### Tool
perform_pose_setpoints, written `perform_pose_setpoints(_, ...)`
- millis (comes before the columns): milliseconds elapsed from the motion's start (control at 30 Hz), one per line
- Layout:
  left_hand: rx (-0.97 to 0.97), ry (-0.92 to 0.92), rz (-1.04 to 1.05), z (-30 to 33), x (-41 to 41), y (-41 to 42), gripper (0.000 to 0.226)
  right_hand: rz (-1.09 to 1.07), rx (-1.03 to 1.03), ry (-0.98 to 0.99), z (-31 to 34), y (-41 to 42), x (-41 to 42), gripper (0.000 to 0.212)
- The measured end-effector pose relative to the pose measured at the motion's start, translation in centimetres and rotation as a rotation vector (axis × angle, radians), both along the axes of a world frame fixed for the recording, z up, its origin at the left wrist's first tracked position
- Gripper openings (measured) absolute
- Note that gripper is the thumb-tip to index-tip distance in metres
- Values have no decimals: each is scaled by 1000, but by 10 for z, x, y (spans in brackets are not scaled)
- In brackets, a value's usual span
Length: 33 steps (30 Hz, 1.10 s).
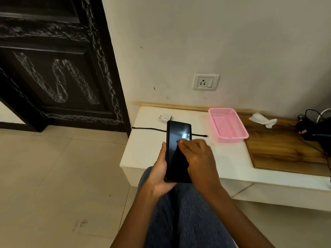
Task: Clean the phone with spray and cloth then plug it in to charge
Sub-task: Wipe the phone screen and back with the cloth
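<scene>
Head camera view, looking down at a seated person's two bare hands above a lap in blue jeans [188, 212]. No writing can be read anywhere: the white charger plug [165, 118] carries a small grey mark, too small to make out, and the dark door [53, 68] at upper left shows only rough chalk-like scrawls.

A black phone [177, 158] is held upright over the near edge of a low white table [146, 149]. Its screen is dark and glossy, with a bright patch of reflected light near the top. Left hand [159, 174] cradles the phone from below and from the left, fingers curled round its edge. Right hand [195, 154] lies over the screen's right side, fingers loosely bent, fingertips touching the glass near the middle; whether they hold anything cannot be told.

Behind the phone, a black cable [148, 129] lies across the table, with the plug just beyond it. To the right sit a pink plastic basket [228, 125], a crumpled white tissue [263, 119] on a wooden board [283, 147], and a tangle of black cords [311, 127]. A white wall socket [206, 81] is above.
</scene>
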<state>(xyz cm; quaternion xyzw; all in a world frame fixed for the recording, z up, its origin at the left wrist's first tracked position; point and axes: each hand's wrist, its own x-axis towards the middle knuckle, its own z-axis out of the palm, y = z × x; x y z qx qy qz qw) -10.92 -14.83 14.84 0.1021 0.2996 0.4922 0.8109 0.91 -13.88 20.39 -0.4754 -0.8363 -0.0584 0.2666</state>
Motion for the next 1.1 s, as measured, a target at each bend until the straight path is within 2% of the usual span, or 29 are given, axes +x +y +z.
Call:
perform_pose_setpoints(100, 11, -26, 13, -1, -3, -3, 68, 89, -6, -42, -7, -6, 7, 40)
perform_pose_setpoints(300, 33, -4, 6, 2, 1, -3, 67, -37, -68, 21, 2, 11, 15, 52)
perform_pose_setpoints(433, 27, -16, 27, 1, -3, -3, 67, 88, -68, -16, -6, -4, 13, 56)
perform_pose_setpoints(500, 36, -34, 28, 1, -3, -5, 67, 124, -87, -14, -6, -1, 18, 51)
perform_pose_setpoints(567, 43, -32, 21, 2, -1, -5, 68, 62, -164, 95, -4, 8, 21, 37)
perform_pose_setpoints(633, 38, -14, 12, 3, 1, -4, 69, -22, -249, 196, -5, 13, 21, 34)
perform_pose_setpoints(733, 21, -8, 19, 4, -2, -2, 69, -5, -250, 288, -9, 1, 14, 30)
perform_pose_setpoints(833, 0, -11, 34, 2, -5, -2, 69, 105, -137, 99, -13, -12, 12, 34)
perform_pose_setpoints(867, 1, -20, 34, 2, -5, -2, 68, 129, -91, 90, -13, -9, 14, 35)
perform_pose_setpoints(933, 14, -44, 26, 4, -2, -4, 67, 82, -113, 167, -11, 2, 18, 31)
perform_pose_setpoints(1000, 23, -28, 11, 5, 1, -3, 67, -11, -166, 275, -11, 13, 20, 18)
perform_pose_setpoints(1033, 24, -17, 7, 4, 1, -3, 67, -25, -208, 307, -9, 14, 19, 18)
perform_pose_setpoints(1100, 20, -1, 16, 3, -1, -1, 67, 31, -181, 194, -9, 10, 12, 37)
